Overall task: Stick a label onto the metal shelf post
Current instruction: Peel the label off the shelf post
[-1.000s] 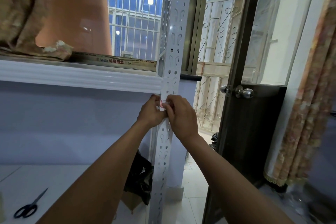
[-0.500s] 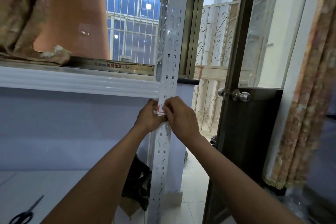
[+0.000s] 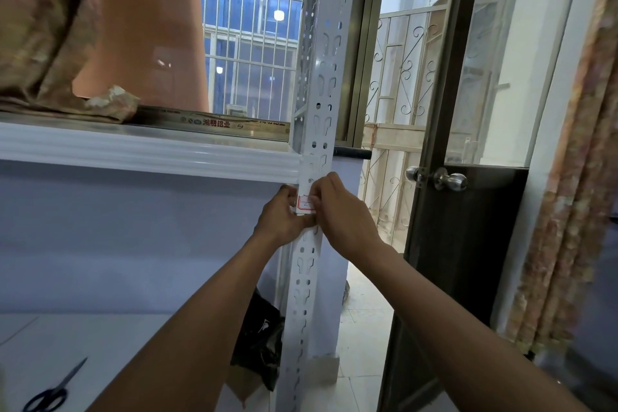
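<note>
- Pressing a label (image 3: 305, 203) onto the metal shelf post (image 3: 326, 77): the white, red-bordered label lay flat on the post's front face, between the two hands and just below the joint with the shelf rail (image 3: 150, 154).
- The right hand (image 3: 344, 214) had its fingers bent, the tips pinching the label's right edge against the post, probably to seat the adhesive. Its thumb was hidden.
- The left hand (image 3: 284, 217) was curled round the post's left edge beside the label, with the thumb just under the label's lower corner. It appeared to be steadying the post and keeping the label square.
- Judged stage: the label looked applied, with only the smoothing-down left. A corner lifting over one of the post's slots was the likely fault.
- Above and to the left of the left hand, the rail carried a long printed box (image 3: 217, 122).
- Below the hands, a black bag (image 3: 261, 334) sat beside the post. Scissors (image 3: 50, 391) lay well apart, down to the left.
- To the right of the right hand were a door knob (image 3: 449, 179) and, farther off, a curtain (image 3: 575, 177).
</note>
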